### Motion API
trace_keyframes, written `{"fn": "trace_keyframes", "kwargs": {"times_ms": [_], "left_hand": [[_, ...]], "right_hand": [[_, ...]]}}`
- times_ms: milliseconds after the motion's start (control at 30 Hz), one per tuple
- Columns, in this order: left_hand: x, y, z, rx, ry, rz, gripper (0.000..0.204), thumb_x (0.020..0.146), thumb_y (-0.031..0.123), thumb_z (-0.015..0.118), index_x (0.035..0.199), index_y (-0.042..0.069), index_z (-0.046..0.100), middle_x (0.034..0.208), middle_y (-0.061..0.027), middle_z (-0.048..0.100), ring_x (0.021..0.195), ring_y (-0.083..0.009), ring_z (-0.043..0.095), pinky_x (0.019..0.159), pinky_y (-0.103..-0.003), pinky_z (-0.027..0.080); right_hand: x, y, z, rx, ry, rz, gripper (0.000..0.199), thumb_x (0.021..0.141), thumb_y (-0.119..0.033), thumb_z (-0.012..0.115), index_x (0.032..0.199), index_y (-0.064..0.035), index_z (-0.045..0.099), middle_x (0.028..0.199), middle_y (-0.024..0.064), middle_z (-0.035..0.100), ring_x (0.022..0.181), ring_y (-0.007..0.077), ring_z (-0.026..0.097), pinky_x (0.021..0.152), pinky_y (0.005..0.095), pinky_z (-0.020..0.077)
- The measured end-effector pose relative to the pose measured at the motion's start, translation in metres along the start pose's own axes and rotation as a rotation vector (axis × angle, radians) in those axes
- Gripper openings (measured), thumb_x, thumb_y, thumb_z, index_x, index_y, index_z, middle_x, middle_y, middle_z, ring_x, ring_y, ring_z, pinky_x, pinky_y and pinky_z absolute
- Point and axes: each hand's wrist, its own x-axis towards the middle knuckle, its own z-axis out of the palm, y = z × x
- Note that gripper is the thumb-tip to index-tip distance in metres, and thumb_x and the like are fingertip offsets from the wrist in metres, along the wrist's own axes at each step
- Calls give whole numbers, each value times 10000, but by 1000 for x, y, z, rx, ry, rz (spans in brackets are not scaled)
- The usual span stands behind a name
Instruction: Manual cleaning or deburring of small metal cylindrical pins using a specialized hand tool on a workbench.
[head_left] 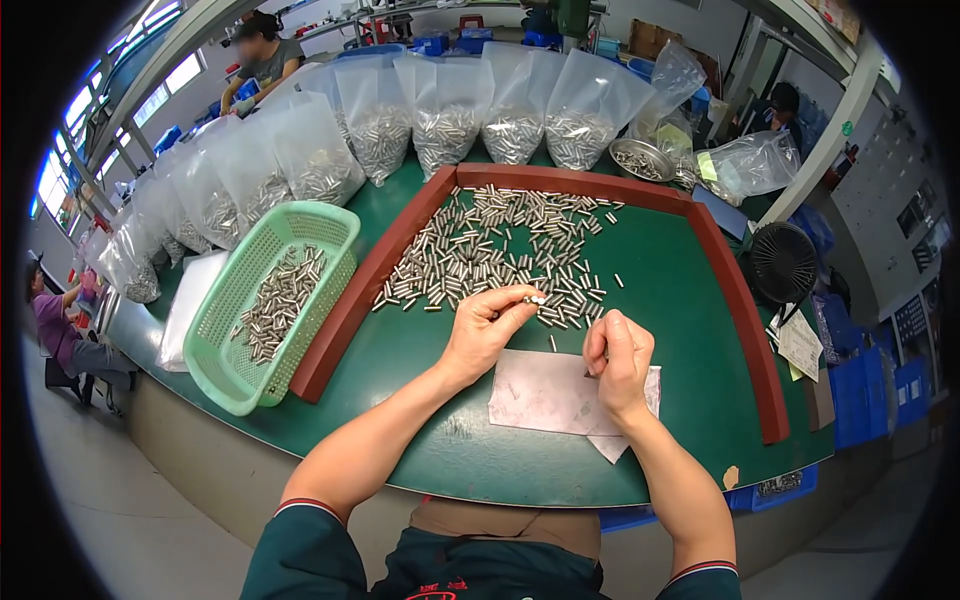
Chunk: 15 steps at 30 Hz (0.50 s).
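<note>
My left hand (482, 335) is closed in a pinch over the near edge of a spread of small metal pins (470, 250). Between its thumb and forefinger shows the bright end of a metal pin (536, 299). To its right, my right hand (622, 362) is curled with thumb and fingers together; whatever it may hold is hidden. Under and beside that hand lies a stained, pale pinkish sheet (540, 395). One loose pin (553, 343) rests on the green tabletop (700, 340) between my hands.
A dark red wooden border (585, 180) frames the work area. At left stands a green plastic basket (205, 330) with pins inside. Several clear bags of pins (380, 125) line the back. A black fan (783, 262) sits at right. Other people work farther off.
</note>
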Motion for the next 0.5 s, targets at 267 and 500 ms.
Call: {"fn": "trace_keyframes", "kwargs": {"times_ms": [267,500], "left_hand": [[1,1,-2,-448,-90,-326,149,852,113,523,928,-2,579,711,20,526,549,-20,378,488,-163,305],[-2,5,1,-887,-215,-611,209,879,216,442,891,27,531,777,-69,539,481,-53,343,464,-181,324]], "right_hand": [[0,3,0,8,-2,-6,431,898,-279,387,532,-55,420,476,-17,403,423,43,341,397,202,264],[1,3,0,7,5,-9,427,901,-269,384,532,-56,420,476,-18,402,421,41,342,398,198,266]]}}
